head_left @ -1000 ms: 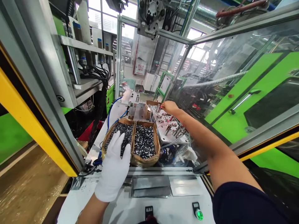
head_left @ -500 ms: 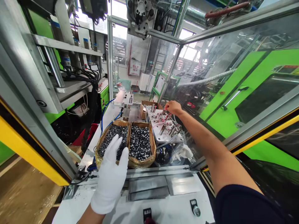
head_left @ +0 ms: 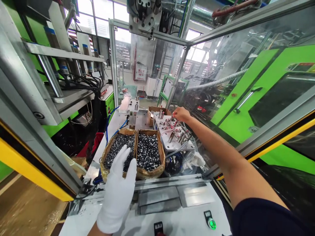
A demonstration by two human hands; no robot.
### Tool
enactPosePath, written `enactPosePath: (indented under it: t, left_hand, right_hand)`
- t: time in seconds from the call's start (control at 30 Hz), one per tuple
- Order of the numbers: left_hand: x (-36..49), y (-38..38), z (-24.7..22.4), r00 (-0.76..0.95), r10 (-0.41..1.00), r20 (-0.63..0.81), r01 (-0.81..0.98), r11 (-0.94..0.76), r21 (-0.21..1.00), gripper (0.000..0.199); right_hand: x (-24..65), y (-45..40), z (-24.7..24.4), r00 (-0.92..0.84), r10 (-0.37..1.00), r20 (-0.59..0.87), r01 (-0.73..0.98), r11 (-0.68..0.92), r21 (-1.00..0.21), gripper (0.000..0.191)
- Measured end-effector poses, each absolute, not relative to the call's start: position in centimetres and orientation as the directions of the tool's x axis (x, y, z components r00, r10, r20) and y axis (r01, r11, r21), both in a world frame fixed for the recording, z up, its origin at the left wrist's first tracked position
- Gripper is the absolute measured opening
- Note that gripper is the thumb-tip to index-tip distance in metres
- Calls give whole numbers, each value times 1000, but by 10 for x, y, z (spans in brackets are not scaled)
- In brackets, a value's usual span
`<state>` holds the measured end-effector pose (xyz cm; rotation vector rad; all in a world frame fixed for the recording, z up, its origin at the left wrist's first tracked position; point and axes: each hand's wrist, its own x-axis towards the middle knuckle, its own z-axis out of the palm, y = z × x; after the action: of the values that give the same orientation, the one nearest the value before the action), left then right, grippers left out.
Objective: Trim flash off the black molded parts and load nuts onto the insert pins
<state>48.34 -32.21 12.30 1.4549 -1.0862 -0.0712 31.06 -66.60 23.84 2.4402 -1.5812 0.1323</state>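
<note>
My left hand (head_left: 119,188), in a white glove, is raised before the near end of a box of small dark ring-like parts (head_left: 113,149). Its fingers are apart and nothing is in them. My bare right hand (head_left: 181,114) reaches to the far right side of a metal fixture plate (head_left: 163,127) that bears several upright pins. Its fingers are pinched together at a pin there; whatever they hold is too small and hidden to name. Beside the first box sits a second box (head_left: 162,159), filled with small black and silver parts (head_left: 148,150).
A cardboard box (head_left: 150,119) stands behind the fixture. Hoses and a white cloth (head_left: 197,160) lie below its right side. On the front panel are a green-lit button (head_left: 211,224) and a black label plate (head_left: 158,226). Metal frame posts and a press (head_left: 66,52) flank the work area.
The button at the front right now glows green. My view has shifted slightly. My right hand stays at the same spot on the fixture, and my left hand remains raised with fingers apart.
</note>
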Motion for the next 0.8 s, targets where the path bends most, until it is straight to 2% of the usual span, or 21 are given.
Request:
enactPosePath:
  t: [0.17,0.23,0.27,0.33,0.4,0.47,0.53,0.67,0.73,0.8]
  left_hand:
    - [482,-317,128,600,-656,458,-467,177,866,38]
    - [479,-315,134,657,-656,372,-351,170,921,40]
    - [478,-314,138,687,-652,321,-279,172,945,41]
    - [475,-313,147,723,-647,243,-157,189,969,41]
    - [472,-313,154,718,-660,220,-96,219,971,38]
    - [469,-313,157,697,-692,189,-36,230,973,35]
    - [466,-312,156,670,-734,115,82,227,970,33]
    - [462,-315,150,562,-827,12,406,288,867,35]
    - [460,-320,149,517,-856,-33,532,291,795,31]
    - [460,-327,154,477,-861,-175,665,224,713,25]
  right_hand:
    - [325,-628,259,460,-862,211,-886,-430,174,30]
    - [341,-592,258,514,-828,225,-858,-490,157,34]
    - [351,-571,253,612,-766,196,-791,-598,131,33]
    - [369,-529,235,780,-623,-66,-621,-782,48,29]
    - [385,-496,212,797,-506,-330,-538,-843,-8,42]
    - [394,-481,190,746,-483,-458,-540,-841,8,62]
    - [398,-478,177,708,-503,-496,-570,-821,18,73]
    - [398,-481,172,714,-477,-512,-577,-816,-44,73]
    - [399,-479,174,738,-443,-509,-532,-846,-35,64]
    - [402,-475,176,756,-399,-519,-467,-884,-1,49]
